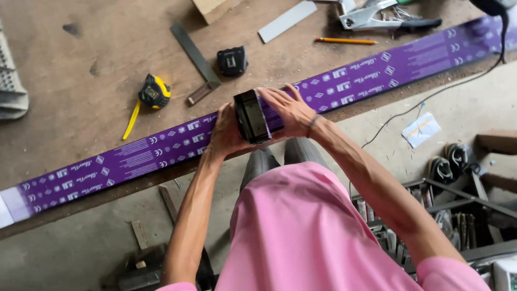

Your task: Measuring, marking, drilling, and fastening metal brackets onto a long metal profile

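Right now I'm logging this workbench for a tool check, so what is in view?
Profile strip: one, purple, long, along the bench's near edge.
Block: one, black, short piece, held over the strip.
Tape measure: one, yellow and black, on the bench.
Square: one, dark metal, beside the tape measure.
Small case: one, black, beyond the hands.
Pencil: one, orange, far side.
Metal flat: one, grey, far side.
Shoes: two, dark, on the floor.
Left hand: holds the block.
Right hand: holds the block.

Both arms fwd, left hand [225,134] curled, right hand [291,110] fingers spread
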